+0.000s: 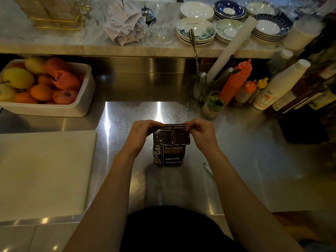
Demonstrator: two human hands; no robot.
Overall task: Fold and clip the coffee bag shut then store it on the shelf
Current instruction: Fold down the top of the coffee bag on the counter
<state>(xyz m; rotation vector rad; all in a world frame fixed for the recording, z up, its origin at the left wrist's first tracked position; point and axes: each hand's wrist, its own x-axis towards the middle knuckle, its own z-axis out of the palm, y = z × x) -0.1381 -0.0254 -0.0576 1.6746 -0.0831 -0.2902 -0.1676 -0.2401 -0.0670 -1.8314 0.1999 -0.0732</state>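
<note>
A dark brown coffee bag (171, 153) with white lettering stands upright on the steel counter (127, 124), straight in front of me. Its top flap is folded down toward me over the front face. My left hand (141, 132) pinches the left end of the fold. On the other end, my right hand (201, 132) pinches the fold's right corner. A pale thin clip-like object (208, 169) lies on the counter beside my right forearm; I cannot tell exactly what it is.
A white cutting board (45, 171) lies at my left. Behind it sits a white tub of fruit (54, 110). Sauce bottles (236, 82) and a small glass (212, 104) crowd the right back. The marble shelf (91, 46) above carries stacked plates (196, 30) and crumpled receipts (125, 24).
</note>
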